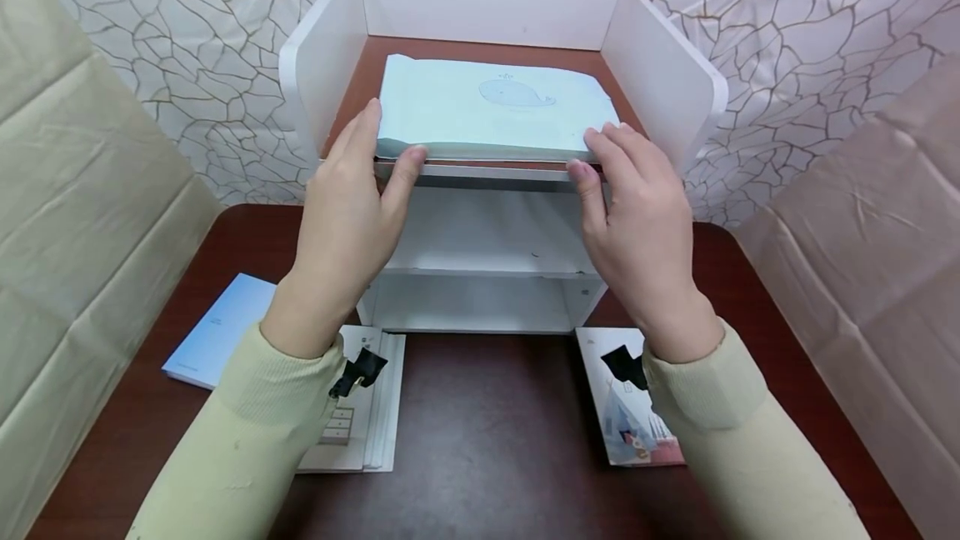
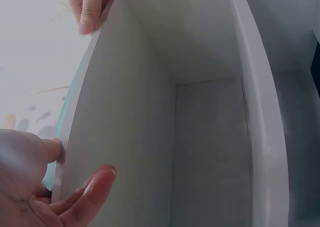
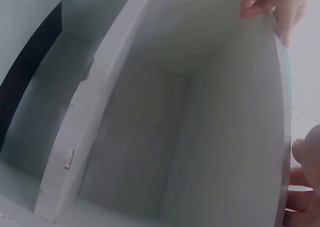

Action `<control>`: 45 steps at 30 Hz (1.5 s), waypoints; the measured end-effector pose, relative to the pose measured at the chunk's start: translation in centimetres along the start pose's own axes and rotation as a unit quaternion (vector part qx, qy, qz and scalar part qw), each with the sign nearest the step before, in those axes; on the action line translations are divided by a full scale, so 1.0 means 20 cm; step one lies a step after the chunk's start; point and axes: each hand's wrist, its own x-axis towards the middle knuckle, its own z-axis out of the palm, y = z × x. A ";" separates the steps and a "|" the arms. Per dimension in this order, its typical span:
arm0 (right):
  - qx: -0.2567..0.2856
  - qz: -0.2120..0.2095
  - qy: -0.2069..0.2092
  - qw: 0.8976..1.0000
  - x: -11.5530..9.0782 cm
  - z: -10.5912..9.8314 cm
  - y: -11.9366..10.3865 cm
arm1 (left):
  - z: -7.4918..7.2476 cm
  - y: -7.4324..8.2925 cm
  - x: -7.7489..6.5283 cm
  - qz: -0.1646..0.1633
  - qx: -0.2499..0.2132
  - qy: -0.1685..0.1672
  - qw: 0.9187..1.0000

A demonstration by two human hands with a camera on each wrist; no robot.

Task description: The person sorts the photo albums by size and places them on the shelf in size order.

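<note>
A flat pale blue pack [image 1: 457, 107] with a line drawing of a whale lies on the brown top surface [image 1: 480, 48] of a white shelf unit [image 1: 487, 227]. At its front left corner is my left hand [image 1: 345, 198], fingers along the side and thumb on the front edge. My right hand [image 1: 637, 215] touches the front right corner, its fingertips on the top and its thumb at the front edge. In the left wrist view the left thumb [image 2: 52, 150] is at the board's edge; other fingers extend below it. The right wrist view shows the right hand [image 3: 305, 187] beside the same edge.
On the dark table [image 1: 480, 432], a light blue book [image 1: 225, 332] and white booklets [image 1: 382, 407] lie at left, partly under the left sleeve. A picture book [image 1: 622, 423] lies near the right sleeve. White side panels [image 1: 682, 82] rise beside the top surface.
</note>
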 end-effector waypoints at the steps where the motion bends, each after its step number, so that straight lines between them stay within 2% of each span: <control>1: -0.003 -0.001 -0.004 1.000 0.00 0.00 0.00 | 0.00 0.00 0.00 -0.002 0.000 -0.004 1.000; 4: -0.007 -0.001 -0.010 1.000 0.00 0.00 0.00 | 0.00 0.01 0.00 -0.009 -0.006 -0.018 1.000; 8: 0.011 -0.004 0.004 1.000 -0.01 0.01 0.01 | -0.01 0.01 -0.02 -0.013 -0.012 -0.049 0.999; 13: 0.062 -0.048 0.061 0.995 -0.06 0.04 0.02 | -0.06 -0.01 -0.10 -0.008 -0.045 -0.097 0.994; 15: 0.096 -0.068 0.098 0.988 -0.10 0.05 0.00 | -0.08 -0.01 -0.14 0.008 -0.067 -0.099 0.993; 18: 0.156 -0.091 0.146 0.973 -0.16 0.06 -0.05 | -0.10 -0.04 -0.22 0.047 -0.094 -0.084 0.991; 20: 0.181 -0.110 0.159 0.964 -0.21 0.07 -0.08 | -0.12 -0.05 -0.27 0.076 -0.105 -0.073 0.989; 22: 0.196 -0.127 0.153 0.960 -0.27 0.09 -0.10 | -0.13 -0.07 -0.33 0.096 -0.105 -0.073 0.987; 26: 0.213 -0.132 0.103 0.963 -0.39 0.16 -0.10 | -0.13 -0.13 -0.44 0.092 -0.076 -0.103 0.988; 32: 0.228 -0.104 0.018 0.968 -0.58 0.27 -0.08 | -0.10 -0.22 -0.60 0.005 -0.021 -0.169 0.985; 38: 0.229 -0.076 -0.055 0.969 -0.72 0.36 -0.08 | -0.06 -0.33 -0.72 -0.031 0.028 -0.193 0.980; 40: 0.231 -0.052 -0.091 0.967 -0.76 0.37 -0.10 | -0.05 -0.36 -0.75 -0.040 0.041 -0.196 0.979; 41: 0.237 -0.027 -0.119 0.964 -0.78 0.38 -0.11 | -0.05 -0.38 -0.76 -0.043 0.048 -0.197 0.978; 42: 0.254 0.005 -0.152 0.955 -0.80 0.38 -0.12 | -0.04 -0.39 -0.78 -0.045 0.056 -0.199 0.977; 43: 0.275 0.046 -0.188 0.942 -0.81 0.38 -0.14 | -0.04 -0.41 -0.79 -0.047 0.066 -0.202 0.976; 44: 0.301 0.094 -0.224 0.922 -0.82 0.39 -0.16 | -0.04 -0.42 -0.80 -0.051 0.076 -0.205 0.974; 45: 0.328 0.147 -0.259 0.896 -0.83 0.39 -0.17 | -0.03 -0.44 -0.81 -0.052 0.085 -0.209 0.973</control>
